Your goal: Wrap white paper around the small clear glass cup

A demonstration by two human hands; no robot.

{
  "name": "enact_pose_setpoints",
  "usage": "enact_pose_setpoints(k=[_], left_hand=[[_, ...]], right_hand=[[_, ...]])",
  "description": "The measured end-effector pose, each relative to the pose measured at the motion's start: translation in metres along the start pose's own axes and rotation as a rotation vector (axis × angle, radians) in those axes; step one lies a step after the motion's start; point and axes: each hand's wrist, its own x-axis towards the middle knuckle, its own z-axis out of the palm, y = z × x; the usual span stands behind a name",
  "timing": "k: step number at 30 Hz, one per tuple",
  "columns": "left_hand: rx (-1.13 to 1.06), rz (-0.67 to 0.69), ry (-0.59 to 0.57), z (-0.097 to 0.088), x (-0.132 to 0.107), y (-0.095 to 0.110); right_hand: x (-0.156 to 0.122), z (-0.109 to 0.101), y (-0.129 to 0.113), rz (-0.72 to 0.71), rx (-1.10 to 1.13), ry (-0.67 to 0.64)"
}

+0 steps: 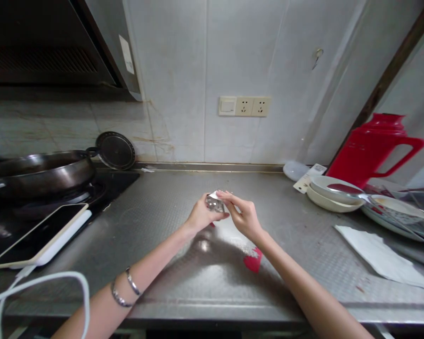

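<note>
My left hand (200, 215) is closed around a small silvery foil packet (214, 203), held above the steel counter (169, 263). My right hand (243, 214) pinches the packet's white top edge with thumb and forefinger. Both hands meet over the middle of the counter. Two bracelets (125, 288) sit on my left wrist. A small red scrap (252, 260) lies on the counter just under my right forearm.
A dark wok (38, 172) sits on the stove at left, with a phone on a white power bank (38, 238) and its cable in front. At right are stacked plates (334, 193), a red thermos jug (372, 148) and a white paper (381, 256). A wall socket (244, 106) faces me.
</note>
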Motion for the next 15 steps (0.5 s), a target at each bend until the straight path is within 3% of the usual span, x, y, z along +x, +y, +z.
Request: enact_pose_setpoints(k=[6, 9, 12, 15], left_hand=[[0.015, -0.018, 0.041, -0.008, 0.008, -0.003], [0.057, -0.014, 0.03, -0.009, 0.01, -0.006], [0.116, 0.036, 0.004, -0.005, 0.007, -0.009], [0.159, 0.094, -0.041, -0.001, 0.002, -0.008]], right_hand=[[0.0, -0.003, -0.009, 0.059, 0.062, -0.048], [0.001, -0.004, -0.007, 0.093, 0.044, 0.026], [0.004, -0.008, -0.001, 0.022, -0.032, 0.166], [0.006, -0.01, 0.007, -0.099, -0.088, 0.106]])
